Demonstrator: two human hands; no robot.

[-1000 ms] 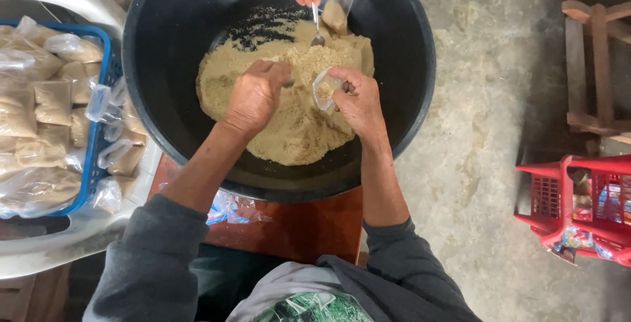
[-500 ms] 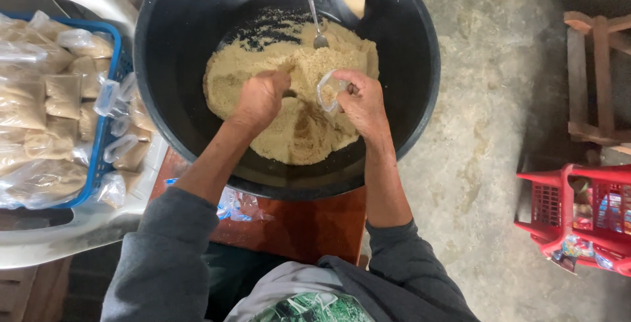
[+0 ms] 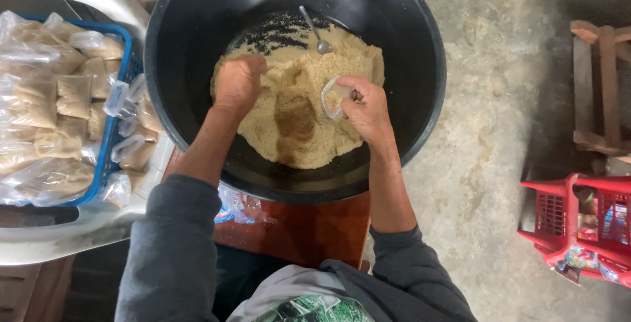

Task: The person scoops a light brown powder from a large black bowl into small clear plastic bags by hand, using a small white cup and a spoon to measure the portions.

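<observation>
A big black tub (image 3: 420, 52) holds a heap of tan grainy mix (image 3: 309, 131) with dark specks at its far side. My left hand (image 3: 238, 84) is closed, knuckles up, pressed into the left part of the heap; what it holds is hidden. My right hand (image 3: 365, 108) grips a small clear plastic bag (image 3: 332, 97) with its mouth held open over the mix. A metal spoon (image 3: 315, 33) lies on the heap at the far side.
A blue basket (image 3: 115, 138) at the left holds several filled clear bags (image 3: 59, 98), resting on a white plastic chair (image 3: 79, 223). The tub sits on a red-brown stool (image 3: 309, 230). A red crate (image 3: 585, 227) and wooden frame (image 3: 601, 85) stand on the concrete floor at right.
Another person's hand at the tub's far rim, with its bag, has withdrawn, leaving the spoon in the mix. My left hand has dug further left into the heap; my right keeps the bag.
</observation>
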